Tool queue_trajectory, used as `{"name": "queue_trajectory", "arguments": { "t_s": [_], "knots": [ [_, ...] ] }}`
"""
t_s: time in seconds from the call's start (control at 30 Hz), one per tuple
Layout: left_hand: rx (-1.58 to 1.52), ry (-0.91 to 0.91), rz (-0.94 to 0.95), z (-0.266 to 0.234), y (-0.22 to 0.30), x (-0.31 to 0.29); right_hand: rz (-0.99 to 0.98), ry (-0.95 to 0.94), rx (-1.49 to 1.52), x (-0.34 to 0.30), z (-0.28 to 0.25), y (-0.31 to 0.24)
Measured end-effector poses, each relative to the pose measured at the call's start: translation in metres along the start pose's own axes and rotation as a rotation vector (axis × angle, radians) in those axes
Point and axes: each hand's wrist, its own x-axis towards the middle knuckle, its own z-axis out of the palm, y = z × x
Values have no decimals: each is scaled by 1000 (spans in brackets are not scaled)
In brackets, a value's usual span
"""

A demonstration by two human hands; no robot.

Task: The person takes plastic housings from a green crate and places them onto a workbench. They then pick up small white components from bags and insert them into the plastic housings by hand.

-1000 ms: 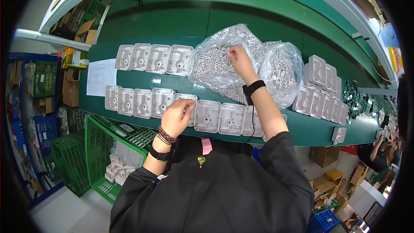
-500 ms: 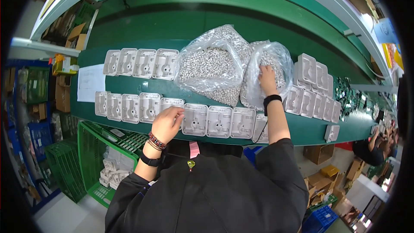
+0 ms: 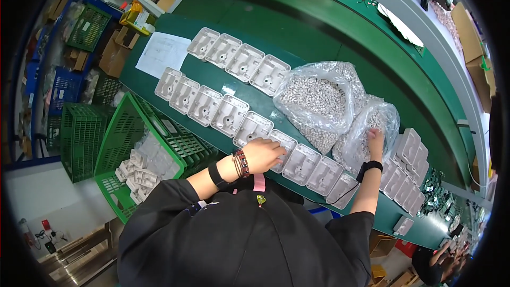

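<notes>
My left hand (image 3: pixel 265 155) is over a light grey plastic housing (image 3: pixel 284 139) in the near row, fingers curled together at its edge. What they pinch, if anything, is too small to make out. My right hand (image 3: pixel 375 137) is at the mouth of the right clear plastic bag (image 3: pixel 390 119), its fingers bunched over the small grey-white parts inside; their tips are partly hidden. A second clear bag (image 3: pixel 342 82), opened wide, stands beside it, full of similar small parts (image 3: pixel 313 95). Similar housings (image 3: pixel 230 116) line up on both sides of my left hand.
A far row of housings (image 3: pixel 243 62) runs left of the bags, near a paper sheet (image 3: pixel 163 53). More housings (image 3: pixel 411 149) are stacked at the right, beside dark green pieces (image 3: pixel 438 191). A green crate (image 3: pixel 125 138) holding white parts stands at the left. Another person (image 3: pixel 430 263) is at far right.
The whole view has tilted. My left hand has moved one housing to the right along the near row. My right hand stays at the right bag, its fingers now more bunched.
</notes>
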Motion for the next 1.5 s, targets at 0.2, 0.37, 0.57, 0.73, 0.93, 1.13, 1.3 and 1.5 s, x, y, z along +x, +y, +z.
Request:
{"name": "queue_trajectory", "arguments": {
  "t_s": [0.2, 0.37, 0.57, 0.73, 0.93, 1.13, 1.3, 1.5],
  "knots": [
    [26, -3, 51, -15, -10, 3, -154, 140, -255, -13, 15, -4],
    [-64, -35, 19, -28, -17, -3, 180, 144, -240, -11, -15, -56],
    [-248, -193, 110, -32, 5, 28, 181, 195, -155, -15, -25, -25],
    [-216, -253, 207, -38, 14, 50, 242, 321, 10, -17, -36, -45],
    [-1490, -176, -437, -18, -2, 79, -82, 271, 567, -96, -44, -232],
    [-2350, -233, -541, -25, -14, 80, -653, 360, 159, -150, 16, -340],
    [-2488, -38, -486, -34, -45, 60, -720, 403, 388, -143, 12, -368],
    [-2297, 167, -881, -77, -49, 63, -411, 219, 910, -147, 37, -384]
  ]
}}
